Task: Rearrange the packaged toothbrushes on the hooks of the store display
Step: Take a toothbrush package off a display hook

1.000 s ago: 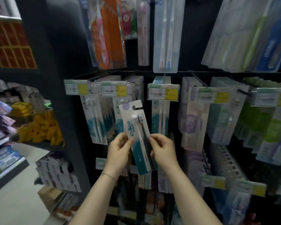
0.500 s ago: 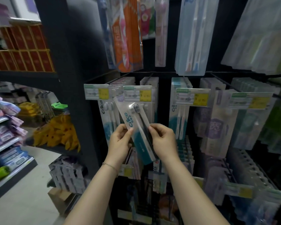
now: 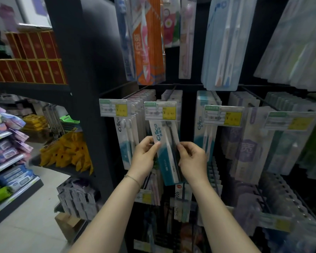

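Note:
A white and teal toothbrush pack (image 3: 167, 152) with a dark brush inside is held upright by its two long edges. My left hand (image 3: 144, 156) pinches its left edge, my right hand (image 3: 192, 159) pinches its right edge. The pack's top is tucked behind the yellow and green price tag (image 3: 160, 110) at the tip of a hook, so its hang hole is hidden. Behind it, a row of similar packs (image 3: 169, 96) hangs on that hook. Matching packs (image 3: 126, 139) hang on the hook to the left.
More hooks with price tags and packs (image 3: 208, 128) fill the black display to the right, above and below. An orange pack (image 3: 148, 42) hangs above. A dark upright post (image 3: 84, 70) borders the display on the left, with an aisle floor (image 3: 26, 225) and shelves (image 3: 5, 161) beyond.
Both hands have raised the pack and straightened it from a tilt. Its top, free a second ago, now sits behind the price tag of the hook. The view shifted left.

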